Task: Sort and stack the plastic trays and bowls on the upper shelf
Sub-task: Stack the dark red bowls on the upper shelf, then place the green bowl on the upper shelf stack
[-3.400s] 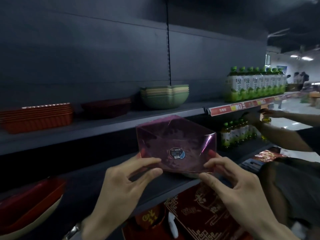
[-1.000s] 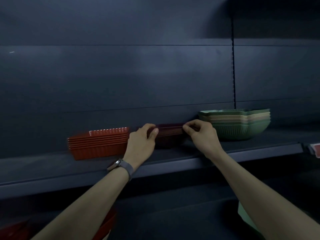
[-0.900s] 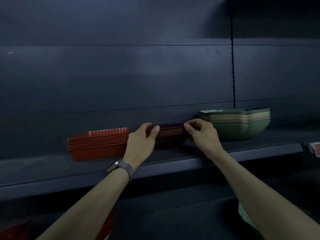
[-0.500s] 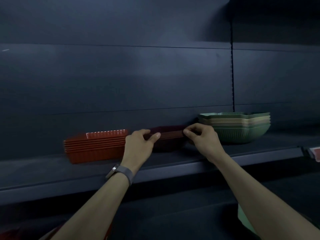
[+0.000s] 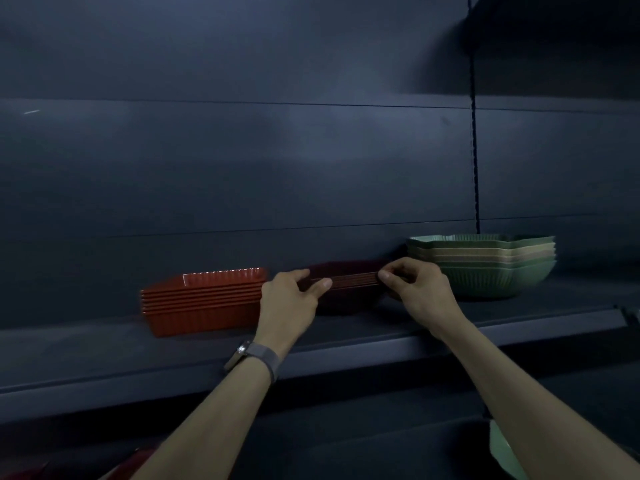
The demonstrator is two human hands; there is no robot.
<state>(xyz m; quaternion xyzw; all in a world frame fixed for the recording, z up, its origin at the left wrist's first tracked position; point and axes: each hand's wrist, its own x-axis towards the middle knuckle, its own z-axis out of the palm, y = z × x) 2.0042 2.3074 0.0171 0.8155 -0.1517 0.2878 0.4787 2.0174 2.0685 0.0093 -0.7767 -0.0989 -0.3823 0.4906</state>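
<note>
Your left hand (image 5: 289, 299) and right hand (image 5: 419, 289) pinch opposite ends of the dark red tray stack (image 5: 349, 297), probably to square it against the upper shelf's (image 5: 519, 311) back edge.

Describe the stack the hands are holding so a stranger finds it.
Look at the upper shelf, with three stacks in a row. It is the middle stack, between the orange trays and green bowls. It alone is dark maroon.

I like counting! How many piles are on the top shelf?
3: orange-red trays on the left, dark red trays in the middle, green bowls on the right. More may sit out of view.
</note>
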